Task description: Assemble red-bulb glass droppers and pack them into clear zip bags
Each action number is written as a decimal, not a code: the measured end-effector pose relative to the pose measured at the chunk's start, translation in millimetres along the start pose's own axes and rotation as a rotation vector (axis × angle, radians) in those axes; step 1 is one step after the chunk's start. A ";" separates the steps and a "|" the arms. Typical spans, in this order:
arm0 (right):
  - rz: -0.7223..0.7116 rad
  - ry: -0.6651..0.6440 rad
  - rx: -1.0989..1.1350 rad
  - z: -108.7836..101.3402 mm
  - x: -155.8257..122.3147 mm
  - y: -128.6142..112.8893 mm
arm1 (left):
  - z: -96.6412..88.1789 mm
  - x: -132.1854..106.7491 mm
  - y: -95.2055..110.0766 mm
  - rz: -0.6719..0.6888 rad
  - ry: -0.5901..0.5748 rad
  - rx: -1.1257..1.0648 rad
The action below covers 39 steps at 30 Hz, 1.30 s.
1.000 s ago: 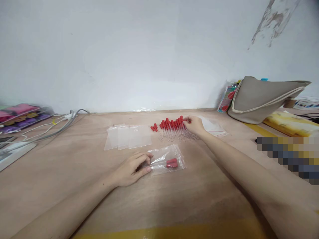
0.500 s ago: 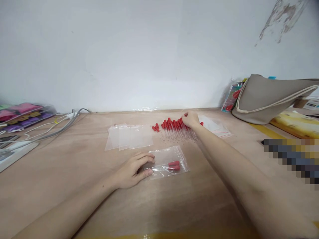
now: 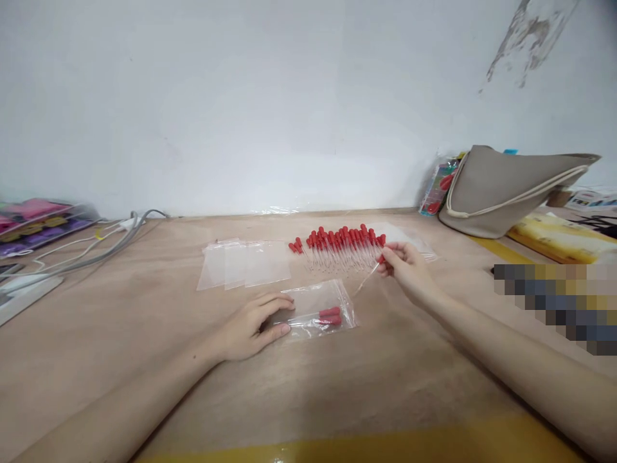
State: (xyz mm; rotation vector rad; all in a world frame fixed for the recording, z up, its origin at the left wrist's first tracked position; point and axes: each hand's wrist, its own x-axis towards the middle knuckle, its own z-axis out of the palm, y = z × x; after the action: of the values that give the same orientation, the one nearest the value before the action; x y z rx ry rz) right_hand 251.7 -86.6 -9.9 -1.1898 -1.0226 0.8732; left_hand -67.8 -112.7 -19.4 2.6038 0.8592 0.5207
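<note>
My left hand [image 3: 250, 325] rests on the table, its thumb and fingers curved over the left end of a clear zip bag [image 3: 313, 294]. Inside that bag lie two droppers [image 3: 330, 315] with red bulbs pointing right. My right hand [image 3: 409, 269] pinches another dropper [image 3: 370, 276] by its red bulb, its thin clear tube slanting down to the left. Just left of this hand spreads a pile of droppers [image 3: 342, 241], red bulbs toward the wall and tubes toward me. Flat clear bags [image 3: 265, 263] overlap to the left of the pile.
More white bags [image 3: 405, 235] lie behind my right hand. A grey drawstring bag [image 3: 506, 186] and a yellow package [image 3: 559, 238] stand at right. Cables [image 3: 116, 241] and a pack of colourful items [image 3: 43, 225] occupy the left. A wall [image 3: 289, 109] closes the back.
My right hand has drawn back from the pile toward me and to the right, now with one dropper in its fingers. My left hand stays at the bag. The view has shifted slightly.
</note>
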 end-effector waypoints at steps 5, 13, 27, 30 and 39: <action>0.208 0.003 0.235 7.8 -26.5 18.2 | -0.7 0.5 0.7 -0.008 -0.003 0.002; 0.143 -0.441 -0.123 16.0 -40.4 28.5 | -1.3 -0.6 1.6 -0.020 0.000 0.021; -0.087 -0.625 -0.402 19.6 -28.8 15.0 | 0.9 1.1 -0.1 0.022 0.017 -0.003; -0.184 -0.400 -0.603 19.0 2.1 13.2 | 1.8 0.9 -1.2 0.023 0.014 -0.014; -0.215 0.052 -0.936 62.9 91.1 12.0 | -2.7 1.6 5.4 0.015 0.015 -0.028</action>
State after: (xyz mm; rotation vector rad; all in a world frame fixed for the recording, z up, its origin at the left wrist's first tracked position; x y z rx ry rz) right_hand 220.5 20.0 -2.9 -1.8050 -1.5494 0.1521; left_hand -65.2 -115.2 -14.4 2.5864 0.8317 0.5535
